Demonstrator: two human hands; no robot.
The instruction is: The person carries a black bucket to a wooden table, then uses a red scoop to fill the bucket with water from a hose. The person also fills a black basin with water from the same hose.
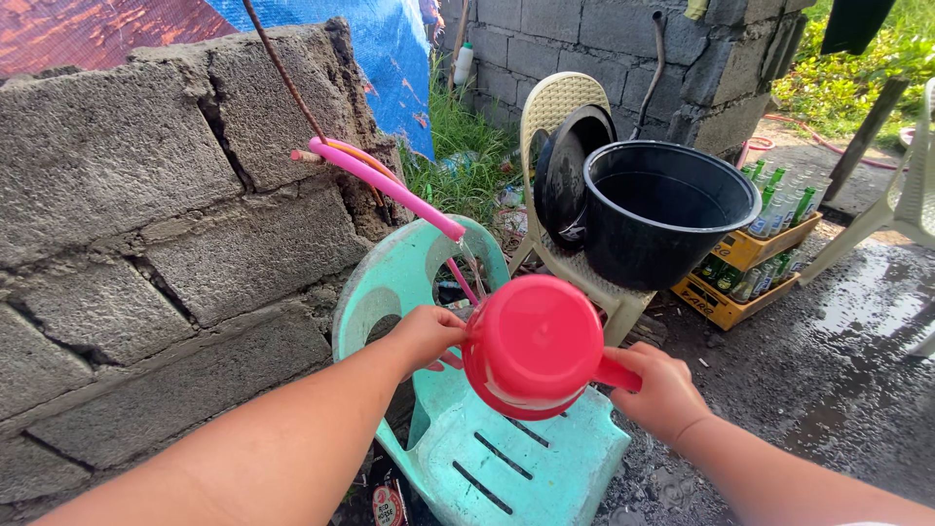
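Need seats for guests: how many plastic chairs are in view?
3: a turquoise chair under the hands, a cream chair holding the black tub, and a white chair cut off at the right edge. Others may be out of frame.

The red dipper [531, 343] was tipped away, so its inside was hidden. It also covered the fingertips of the left hand [429, 334] and part of the green chair [506, 458]. The black tub [662, 209] hid most of the cream chair [555, 102]. The white chair [901, 200] was cut off by the right edge. The far bottles [774, 195] were perhaps 6, too small to count.
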